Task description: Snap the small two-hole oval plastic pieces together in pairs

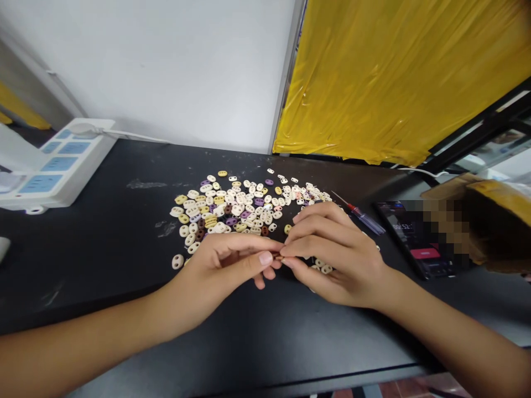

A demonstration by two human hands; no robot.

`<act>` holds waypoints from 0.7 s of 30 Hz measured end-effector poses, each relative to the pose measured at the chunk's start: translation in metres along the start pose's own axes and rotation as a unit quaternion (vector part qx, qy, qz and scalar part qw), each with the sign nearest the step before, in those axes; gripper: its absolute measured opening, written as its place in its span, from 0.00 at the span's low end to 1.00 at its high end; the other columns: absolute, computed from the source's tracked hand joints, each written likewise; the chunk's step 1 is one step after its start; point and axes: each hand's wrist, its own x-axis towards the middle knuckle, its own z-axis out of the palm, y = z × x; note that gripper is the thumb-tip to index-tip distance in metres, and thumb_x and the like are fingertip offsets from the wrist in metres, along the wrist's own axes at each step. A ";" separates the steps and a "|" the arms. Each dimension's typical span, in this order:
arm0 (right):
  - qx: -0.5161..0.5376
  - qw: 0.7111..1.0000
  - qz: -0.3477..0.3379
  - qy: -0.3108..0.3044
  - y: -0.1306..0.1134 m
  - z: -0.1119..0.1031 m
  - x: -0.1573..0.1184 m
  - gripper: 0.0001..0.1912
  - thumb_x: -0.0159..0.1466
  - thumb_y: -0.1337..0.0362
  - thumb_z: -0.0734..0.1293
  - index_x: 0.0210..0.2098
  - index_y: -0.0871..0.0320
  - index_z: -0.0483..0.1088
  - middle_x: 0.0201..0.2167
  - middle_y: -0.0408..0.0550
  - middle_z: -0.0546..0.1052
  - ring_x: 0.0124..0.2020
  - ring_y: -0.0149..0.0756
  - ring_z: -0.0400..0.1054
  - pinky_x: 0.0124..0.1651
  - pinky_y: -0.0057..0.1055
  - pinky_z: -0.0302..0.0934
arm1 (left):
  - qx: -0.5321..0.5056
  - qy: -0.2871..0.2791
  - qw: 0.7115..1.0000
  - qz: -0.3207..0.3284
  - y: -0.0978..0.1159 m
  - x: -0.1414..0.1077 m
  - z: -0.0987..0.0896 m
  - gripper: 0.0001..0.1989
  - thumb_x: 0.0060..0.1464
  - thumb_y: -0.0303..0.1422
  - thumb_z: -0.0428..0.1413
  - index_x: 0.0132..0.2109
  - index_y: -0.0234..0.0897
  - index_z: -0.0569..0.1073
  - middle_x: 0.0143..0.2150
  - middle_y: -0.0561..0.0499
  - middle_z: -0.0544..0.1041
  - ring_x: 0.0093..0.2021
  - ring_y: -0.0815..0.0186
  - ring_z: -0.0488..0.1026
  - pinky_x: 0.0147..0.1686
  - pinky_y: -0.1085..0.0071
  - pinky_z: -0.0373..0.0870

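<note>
So my left hand point(226, 268) and right hand point(346, 254) are both pinching one tiny brown piece point(277, 257), thumb against fingers on each side, just in front of a heap of two-holed buttons point(237, 210) on the desk point(108, 243). My fingertips cover most of it, tbh. Screwdriver point(367, 219) is just past my right hand, phone point(418, 237) further right.

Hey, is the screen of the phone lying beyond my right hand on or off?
On: the phone screen shows bright white digits and a pinkish-red bar. Pixelation hides part of it.
</note>
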 end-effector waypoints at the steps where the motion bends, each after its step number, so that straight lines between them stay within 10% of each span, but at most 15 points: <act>1: -0.006 1.000 -0.011 0.004 0.001 0.000 -0.001 0.06 0.65 0.72 0.71 0.39 0.56 0.73 0.35 0.47 0.79 0.39 0.37 0.70 0.51 0.43 0.70 | -0.005 -0.001 1.000 0.001 0.000 0.001 0.000 0.08 0.63 0.29 0.62 0.46 0.42 0.85 0.35 0.52 0.84 0.33 0.73 0.78 0.35 0.83 0.78; 21: 0.097 0.995 0.020 0.026 0.004 0.005 0.001 0.04 0.63 0.72 0.73 0.39 0.63 0.77 0.33 0.51 0.80 0.37 0.35 0.72 0.50 0.40 0.68 | -0.064 -0.004 0.998 -0.015 -0.001 0.005 0.001 0.06 0.57 0.23 0.65 0.43 0.32 0.79 0.33 0.53 0.83 0.32 0.74 0.80 0.33 0.84 0.79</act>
